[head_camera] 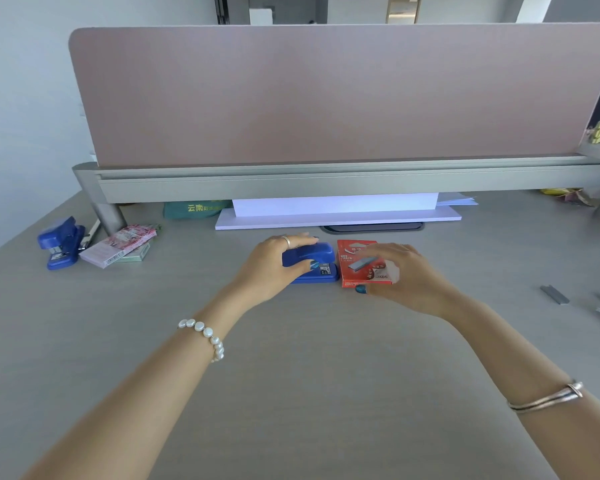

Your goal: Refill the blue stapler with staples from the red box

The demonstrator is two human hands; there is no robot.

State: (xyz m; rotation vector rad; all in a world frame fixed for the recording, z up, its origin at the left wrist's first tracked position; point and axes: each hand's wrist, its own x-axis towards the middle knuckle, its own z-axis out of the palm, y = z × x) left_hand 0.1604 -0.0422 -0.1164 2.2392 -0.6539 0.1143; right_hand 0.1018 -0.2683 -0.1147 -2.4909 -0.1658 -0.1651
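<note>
A blue stapler (317, 261) rests closed on the grey desk (291, 375) in the middle. My left hand (274, 268) wraps over its left end, thumb on the near side and fingers over the top. Right beside it lies the red staple box (355, 268), flat and closed. My right hand (409, 278) curls around the box's right side, thumb at its near edge and fingers blurred above the top; whether it grips the box firmly is unclear.
A second blue stapler (61, 244) and a pink packet (118, 247) lie at the far left. Loose staple strips (555, 294) lie at the right. A white paper stack (336, 211) sits under the pink partition (326, 95) behind the hands.
</note>
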